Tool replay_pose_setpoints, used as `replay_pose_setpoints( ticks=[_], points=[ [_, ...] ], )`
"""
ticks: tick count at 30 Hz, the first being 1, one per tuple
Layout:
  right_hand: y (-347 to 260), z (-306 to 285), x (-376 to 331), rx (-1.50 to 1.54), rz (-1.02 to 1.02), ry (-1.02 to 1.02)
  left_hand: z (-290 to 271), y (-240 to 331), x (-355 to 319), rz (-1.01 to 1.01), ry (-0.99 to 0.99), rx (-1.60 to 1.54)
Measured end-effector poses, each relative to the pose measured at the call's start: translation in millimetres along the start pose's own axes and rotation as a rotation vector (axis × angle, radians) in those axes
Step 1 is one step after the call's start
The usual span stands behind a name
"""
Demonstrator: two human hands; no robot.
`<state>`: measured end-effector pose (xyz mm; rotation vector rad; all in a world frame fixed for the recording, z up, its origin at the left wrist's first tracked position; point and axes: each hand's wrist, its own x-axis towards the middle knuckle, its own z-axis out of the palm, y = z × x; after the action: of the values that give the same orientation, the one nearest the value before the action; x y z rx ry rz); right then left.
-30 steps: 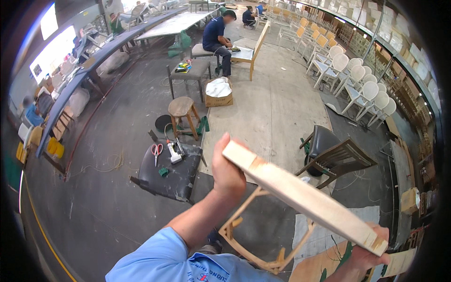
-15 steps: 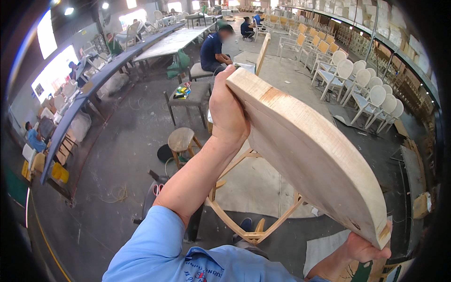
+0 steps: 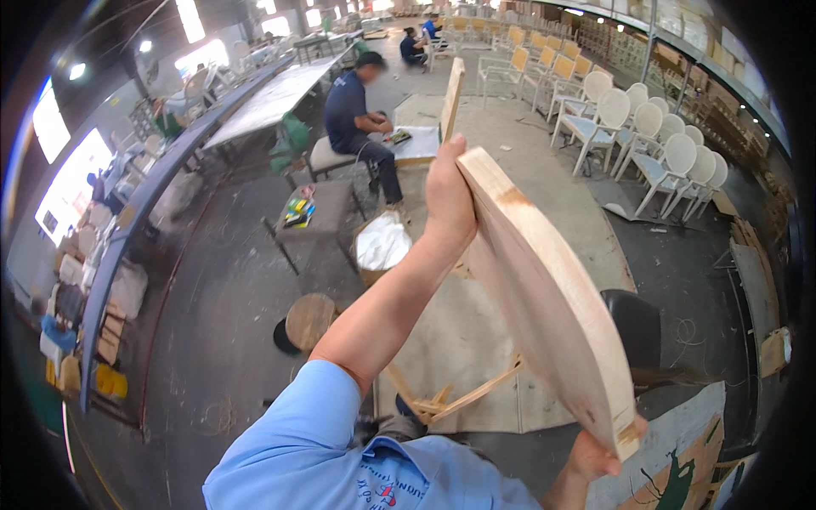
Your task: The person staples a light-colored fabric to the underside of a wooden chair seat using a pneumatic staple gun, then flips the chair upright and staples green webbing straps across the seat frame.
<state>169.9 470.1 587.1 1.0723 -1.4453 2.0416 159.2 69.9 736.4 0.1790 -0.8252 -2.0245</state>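
Left hand (image 3: 449,200): raised high, fingers wrapped over the far upper end of the wooden board, thumb side toward the camera; clamped firmly on it.
Right hand (image 3: 599,455): low at the right, fingers curled under the near lower corner of the same board; closed on that corner, mostly hidden behind the wood.
Wooden board (image 3: 548,297): pale, thick, with a rounded edge, held edge-on in the air between both hands, slanting from upper left down to lower right, above the floor and in front of the person's chest.
Floor (image 3: 221,280): grey concrete, stretching through the whole workshop.
Long workbench (image 3: 263,102): runs away along the left side toward the bright windows.
White chairs (image 3: 646,140): a row of them with round backs, standing at the upper right, well apart from the board.
Seated person (image 3: 357,119): in a dark blue shirt, bent over a piece of work beyond the left hand.
Wooden frame (image 3: 476,391): bare slats on a sheet on the floor, under the board.
Black seat (image 3: 637,327): just right of the board's lower half.
Grey bench (image 3: 319,217): carries small coloured items.
White sack (image 3: 382,242): sits beside that bench.
Round stool (image 3: 308,319): wooden top, near the left forearm.
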Motion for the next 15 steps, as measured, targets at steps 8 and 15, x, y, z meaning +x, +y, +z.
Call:
replay_pose_setpoints(
  ticks=[8,15],
  points=[
    [93,79,-3,-0.066,0.325,0.261,-25,-138,133,0.02,-0.033,0.489],
    [185,83,36,-0.058,0.384,0.357,-29,-241,201,-0.146,-0.143,0.53]
  ],
)
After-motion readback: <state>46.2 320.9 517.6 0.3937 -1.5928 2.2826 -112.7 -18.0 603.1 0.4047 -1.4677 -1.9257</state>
